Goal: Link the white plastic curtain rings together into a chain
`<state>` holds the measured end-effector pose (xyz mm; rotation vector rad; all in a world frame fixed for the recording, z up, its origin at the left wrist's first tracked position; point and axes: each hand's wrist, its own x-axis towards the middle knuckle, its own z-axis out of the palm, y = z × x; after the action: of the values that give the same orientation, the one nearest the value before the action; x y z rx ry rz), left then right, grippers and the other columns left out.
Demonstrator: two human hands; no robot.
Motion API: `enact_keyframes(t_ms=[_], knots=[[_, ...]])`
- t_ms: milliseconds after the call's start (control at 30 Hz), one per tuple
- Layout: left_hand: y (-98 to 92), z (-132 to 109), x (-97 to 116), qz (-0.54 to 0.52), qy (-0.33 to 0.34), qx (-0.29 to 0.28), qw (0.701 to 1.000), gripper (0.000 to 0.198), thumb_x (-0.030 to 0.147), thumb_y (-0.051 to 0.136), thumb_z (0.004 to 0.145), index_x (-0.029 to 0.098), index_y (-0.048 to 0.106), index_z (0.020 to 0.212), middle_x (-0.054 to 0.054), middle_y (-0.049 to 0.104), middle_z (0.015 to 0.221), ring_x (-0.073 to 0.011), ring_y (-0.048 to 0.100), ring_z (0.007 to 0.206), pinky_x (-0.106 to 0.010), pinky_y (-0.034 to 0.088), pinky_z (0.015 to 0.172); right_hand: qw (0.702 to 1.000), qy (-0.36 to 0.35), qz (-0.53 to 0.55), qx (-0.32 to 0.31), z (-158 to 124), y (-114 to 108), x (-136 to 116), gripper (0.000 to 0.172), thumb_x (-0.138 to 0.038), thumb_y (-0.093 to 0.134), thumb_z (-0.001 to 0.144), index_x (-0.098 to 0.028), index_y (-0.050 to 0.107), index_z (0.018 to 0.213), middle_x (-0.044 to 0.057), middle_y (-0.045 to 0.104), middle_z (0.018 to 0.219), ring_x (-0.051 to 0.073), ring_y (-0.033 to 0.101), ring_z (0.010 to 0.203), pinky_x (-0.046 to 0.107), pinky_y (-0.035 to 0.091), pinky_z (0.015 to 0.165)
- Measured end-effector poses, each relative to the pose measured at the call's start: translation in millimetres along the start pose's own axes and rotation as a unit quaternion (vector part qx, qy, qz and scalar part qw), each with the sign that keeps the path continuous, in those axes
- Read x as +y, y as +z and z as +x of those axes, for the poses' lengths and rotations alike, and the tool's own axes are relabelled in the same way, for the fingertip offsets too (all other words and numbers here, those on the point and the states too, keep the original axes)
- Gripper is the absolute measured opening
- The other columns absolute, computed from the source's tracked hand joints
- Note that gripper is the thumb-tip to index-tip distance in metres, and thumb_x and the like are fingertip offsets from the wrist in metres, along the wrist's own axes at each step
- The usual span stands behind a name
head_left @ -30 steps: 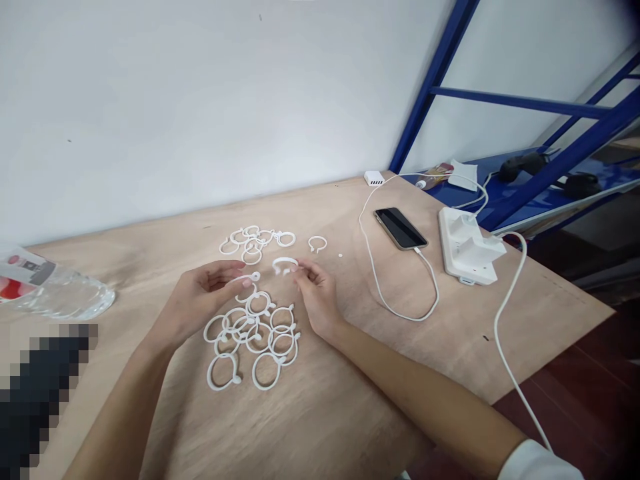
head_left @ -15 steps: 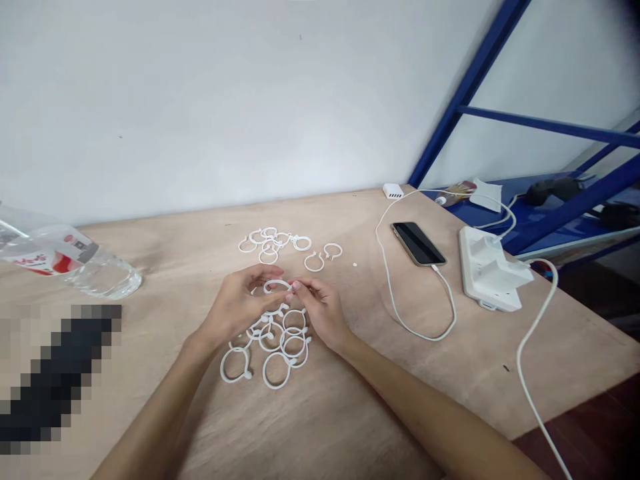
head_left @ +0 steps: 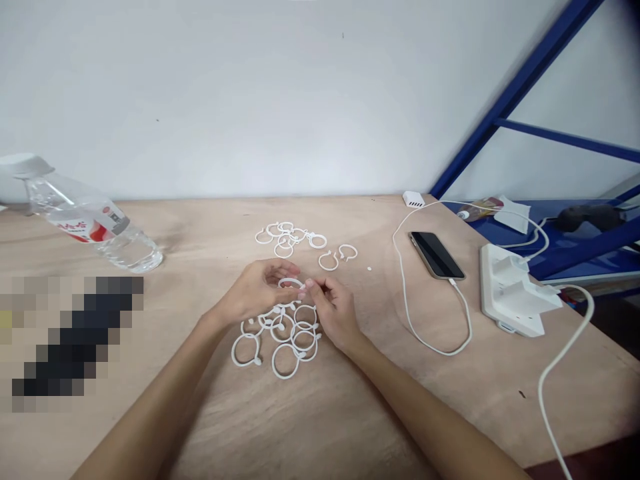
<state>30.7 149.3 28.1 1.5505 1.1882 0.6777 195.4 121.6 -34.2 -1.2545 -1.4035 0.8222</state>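
My left hand (head_left: pixel 257 290) and my right hand (head_left: pixel 333 310) meet above the table, both pinching one small white plastic ring (head_left: pixel 291 283) between their fingertips. Just under them lies a cluster of several white rings (head_left: pixel 280 337) on the wooden tabletop (head_left: pixel 350 413). A second group of white rings (head_left: pixel 290 237) sits farther back, with two single open rings (head_left: pixel 338 257) to its right.
A clear water bottle (head_left: pixel 95 227) lies on its side at the left. A black phone (head_left: pixel 437 255) on a white cable, a white power strip (head_left: pixel 515 293) and a small white charger (head_left: pixel 413 199) are at the right. Blue metal shelving (head_left: pixel 550 133) stands beyond the table's right edge.
My hands came together from apart and now both hold one ring between them. A ring that my right hand held was set down by the far rings. The view shifted left.
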Motion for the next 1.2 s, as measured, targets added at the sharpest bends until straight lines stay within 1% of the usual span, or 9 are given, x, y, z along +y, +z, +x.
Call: enact_keyframes(t_ms=[100, 167, 267, 333, 467, 600, 767, 933, 1200], knots=[[-11.2, -4.8, 3.1, 0.097, 0.012, -0.029, 0.995, 0.042, 0.036, 0.077, 0.06, 0.021, 0.068, 0.098, -0.005, 0.071, 0.098, -0.0246, 0.066, 0.09, -0.035, 0.051, 0.079, 0.981, -0.1, -0.167, 0.02, 6.2, -8.5, 4.8, 0.025, -0.029, 0.048, 0.09, -0.017, 0.063, 0.105, 0.011, 0.066, 0.104, 0.025, 0.055, 0.1, 0.04, 0.042, 0.09], [-17.3, -9.1, 6.3, 0.146, 0.016, -0.064, 0.987, 0.043, 0.038, 0.078, 0.058, 0.023, 0.07, 0.098, -0.004, 0.071, 0.098, -0.0252, 0.066, 0.091, -0.034, 0.049, 0.079, 0.955, -0.113, -0.274, 0.011, 10.7, -13.6, 9.0, 0.035, -0.023, 0.047, 0.087, -0.014, 0.058, 0.119, 0.015, 0.06, 0.122, 0.029, 0.048, 0.114, 0.047, 0.036, 0.099], [-22.3, -13.7, 10.5, 0.188, 0.022, -0.119, 0.975, 0.048, 0.044, 0.08, 0.054, 0.026, 0.072, 0.098, -0.004, 0.071, 0.099, -0.026, 0.065, 0.09, -0.033, 0.048, 0.077, 0.925, -0.079, -0.371, -0.018, 14.8, -16.8, 13.8, 0.036, -0.019, 0.049, 0.085, -0.015, 0.059, 0.119, 0.015, 0.06, 0.123, 0.032, 0.045, 0.114, 0.051, 0.036, 0.097], [-22.5, -13.8, 11.5, 0.198, 0.036, -0.104, 0.974, 0.043, 0.05, 0.074, 0.061, 0.026, 0.072, 0.097, -0.003, 0.072, 0.099, -0.0255, 0.064, 0.091, -0.031, 0.047, 0.077, 0.918, -0.073, -0.388, -0.026, 15.6, -16.6, 15.7, 0.027, -0.018, 0.05, 0.085, -0.017, 0.065, 0.108, 0.013, 0.066, 0.113, 0.032, 0.048, 0.109, 0.049, 0.038, 0.093], [-18.1, -7.9, 7.6, 0.185, 0.04, -0.021, 0.982, 0.039, 0.054, 0.052, 0.081, 0.02, 0.07, 0.083, -0.003, 0.071, 0.084, -0.0196, 0.063, 0.073, -0.028, 0.044, 0.066, 0.935, -0.136, -0.328, -0.014, 15.2, -16.3, 17.9, 0.021, -0.011, 0.05, 0.083, -0.019, 0.067, 0.095, 0.009, 0.069, 0.087, 0.027, 0.053, 0.091, 0.043, 0.044, 0.083], [-10.0, -1.8, 1.1, 0.187, -0.003, -0.029, 0.982, 0.052, 0.057, 0.036, 0.088, 0.015, 0.064, 0.075, -0.002, 0.065, 0.069, -0.0157, 0.056, 0.059, -0.026, 0.039, 0.055, 0.928, -0.289, -0.232, 0.048, 9.6, -15.8, 12.8, 0.025, -0.007, 0.049, 0.086, -0.02, 0.06, 0.104, 0.007, 0.067, 0.085, 0.023, 0.056, 0.084, 0.042, 0.046, 0.08], [1.3, -2.9, 5.6, 0.166, 0.065, -0.068, 0.982, 0.053, 0.052, 0.027, 0.093, 0.015, 0.063, 0.076, -0.002, 0.064, 0.072, -0.0162, 0.055, 0.068, -0.027, 0.041, 0.064, 0.89, -0.423, -0.167, 0.022, -3.3, -8.4, -0.9, 0.035, -0.001, 0.051, 0.085, -0.022, 0.051, 0.113, 0.008, 0.065, 0.092, 0.021, 0.061, 0.085, 0.04, 0.047, 0.075], [7.7, -8.6, 17.6, 0.02, 0.086, -0.149, 0.985, 0.041, 0.047, 0.035, 0.094, 0.016, 0.062, 0.093, -0.003, 0.065, 0.095, -0.0177, 0.057, 0.09, -0.03, 0.044, 0.084, 0.891, -0.437, -0.126, 0.003, -6.6, -4.7, -4.4, 0.038, 0.0, 0.048, 0.084, -0.024, 0.049, 0.113, 0.008, 0.063, 0.095, 0.021, 0.06, 0.09, 0.04, 0.049, 0.074], [9.5, -4.3, 9.4, -0.061, 0.057, -0.099, 0.992, 0.033, 0.046, 0.042, 0.092, 0.018, 0.06, 0.095, -0.003, 0.061, 0.093, -0.0149, 0.054, 0.085, -0.029, 0.044, 0.079, 0.907, -0.41, -0.099, -0.004, -4.3, -7.0, 0.5, 0.039, 0.003, 0.048, 0.081, -0.025, 0.047, 0.108, 0.006, 0.061, 0.092, 0.021, 0.058, 0.088, 0.042, 0.05, 0.078]])
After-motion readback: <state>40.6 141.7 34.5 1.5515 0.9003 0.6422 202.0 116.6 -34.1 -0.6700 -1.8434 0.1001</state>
